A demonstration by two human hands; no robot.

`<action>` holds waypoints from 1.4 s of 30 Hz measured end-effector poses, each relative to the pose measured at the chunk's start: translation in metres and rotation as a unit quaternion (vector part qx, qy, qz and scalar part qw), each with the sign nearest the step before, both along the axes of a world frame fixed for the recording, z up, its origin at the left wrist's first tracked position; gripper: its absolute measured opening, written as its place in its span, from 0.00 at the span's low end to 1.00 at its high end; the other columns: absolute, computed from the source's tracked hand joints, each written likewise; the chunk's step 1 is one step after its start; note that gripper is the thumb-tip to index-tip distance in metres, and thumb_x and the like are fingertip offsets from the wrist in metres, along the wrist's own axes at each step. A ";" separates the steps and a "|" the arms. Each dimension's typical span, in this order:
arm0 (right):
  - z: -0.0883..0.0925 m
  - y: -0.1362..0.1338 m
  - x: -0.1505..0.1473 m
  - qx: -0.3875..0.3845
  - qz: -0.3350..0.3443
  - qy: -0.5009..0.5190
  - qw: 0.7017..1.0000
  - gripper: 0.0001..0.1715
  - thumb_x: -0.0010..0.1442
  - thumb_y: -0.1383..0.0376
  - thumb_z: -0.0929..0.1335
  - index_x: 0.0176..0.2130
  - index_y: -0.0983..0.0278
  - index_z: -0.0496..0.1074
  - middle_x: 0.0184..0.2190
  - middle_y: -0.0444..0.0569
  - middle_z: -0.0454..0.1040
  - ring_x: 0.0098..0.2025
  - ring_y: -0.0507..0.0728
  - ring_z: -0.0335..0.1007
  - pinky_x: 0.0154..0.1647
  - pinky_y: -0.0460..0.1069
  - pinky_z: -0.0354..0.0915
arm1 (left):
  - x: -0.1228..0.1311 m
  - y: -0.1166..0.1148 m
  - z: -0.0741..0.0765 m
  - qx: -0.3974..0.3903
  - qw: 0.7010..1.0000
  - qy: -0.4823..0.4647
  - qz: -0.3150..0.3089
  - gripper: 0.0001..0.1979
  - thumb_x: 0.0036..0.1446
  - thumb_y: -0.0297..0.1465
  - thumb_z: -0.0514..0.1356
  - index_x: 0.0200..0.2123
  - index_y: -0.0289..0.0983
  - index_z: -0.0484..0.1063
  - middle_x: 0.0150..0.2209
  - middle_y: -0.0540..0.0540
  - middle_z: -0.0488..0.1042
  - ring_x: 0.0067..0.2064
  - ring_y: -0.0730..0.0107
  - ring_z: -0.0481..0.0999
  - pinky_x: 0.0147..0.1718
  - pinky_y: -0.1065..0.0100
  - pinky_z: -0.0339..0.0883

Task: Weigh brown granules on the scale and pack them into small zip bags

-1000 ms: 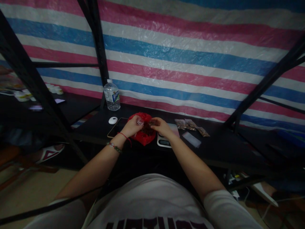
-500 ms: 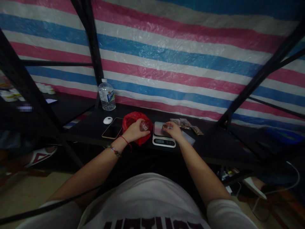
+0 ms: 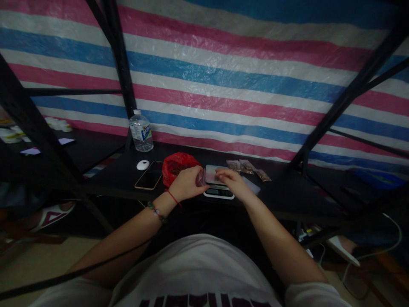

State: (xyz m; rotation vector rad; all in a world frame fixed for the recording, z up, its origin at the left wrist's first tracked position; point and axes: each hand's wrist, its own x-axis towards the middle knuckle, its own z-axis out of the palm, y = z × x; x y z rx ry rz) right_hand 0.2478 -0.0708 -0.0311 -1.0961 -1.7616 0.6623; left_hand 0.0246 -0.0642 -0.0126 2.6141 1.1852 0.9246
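Dim light; dark table (image 3: 287, 200) in front of a striped tarp (image 3: 239, 85).

Left hand (image 3: 187, 184) at centre, fingers curled shut around a small clear bag (image 3: 201, 178), held at the scale's 9 o'clock edge. Contents of the bag too dark to tell.

Right hand (image 3: 230, 181) over the scale (image 3: 217, 182), fingers bent down onto its plate; whether anything is pinched between them cannot be told. The two hands close together, nearly meeting over the scale's left side.

Red bag (image 3: 177, 166) at 10 o'clock of the left hand, just beside it, mouth open upward.

Phone (image 3: 149, 175) flat at 9 o'clock of the red bag; mouse (image 3: 142, 165) beyond it at 10 o'clock. Water bottle (image 3: 140, 131) upright at 12 o'clock of the mouse, near the tarp.

Small packets (image 3: 247, 167) in a row at 2 o'clock of the scale.
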 end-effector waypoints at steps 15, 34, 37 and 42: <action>0.020 -0.026 -0.013 -0.085 0.055 0.023 0.995 0.18 0.49 0.68 0.66 0.41 0.64 0.77 0.29 0.44 0.76 0.26 0.51 0.68 0.28 0.46 0.65 | 0.008 -0.009 0.000 -0.014 0.995 -0.056 -0.079 0.38 0.44 0.41 0.67 0.57 0.37 0.60 0.55 0.38 0.68 0.55 0.51 0.68 0.55 0.52 0.60; 0.025 -0.020 -0.001 -0.040 -0.048 -0.026 0.998 0.25 0.49 0.65 0.70 0.49 0.65 0.75 0.30 0.47 0.75 0.24 0.51 0.65 0.24 0.45 0.62 | -0.015 0.018 0.001 -0.020 0.983 -0.182 -0.033 0.23 0.53 0.40 0.60 0.50 0.35 0.67 0.51 0.37 0.71 0.51 0.56 0.72 0.50 0.53 0.67; 0.021 -0.021 -0.007 0.027 -0.050 -0.100 0.993 0.24 0.48 0.67 0.72 0.47 0.64 0.76 0.34 0.49 0.75 0.28 0.52 0.66 0.29 0.47 0.64 | -0.011 0.002 0.007 0.086 0.993 -0.051 -0.069 0.34 0.47 0.45 0.64 0.56 0.37 0.63 0.59 0.37 0.65 0.59 0.51 0.63 0.59 0.50 0.55; 0.015 -0.031 -0.030 0.056 0.020 -0.159 0.985 0.14 0.49 0.71 0.72 0.39 0.64 0.77 0.37 0.49 0.76 0.39 0.57 0.71 0.43 0.51 0.65 | -0.001 -0.011 0.002 0.060 0.991 0.069 -0.103 0.38 0.44 0.47 0.66 0.57 0.39 0.62 0.52 0.40 0.72 0.54 0.53 0.70 0.60 0.48 0.51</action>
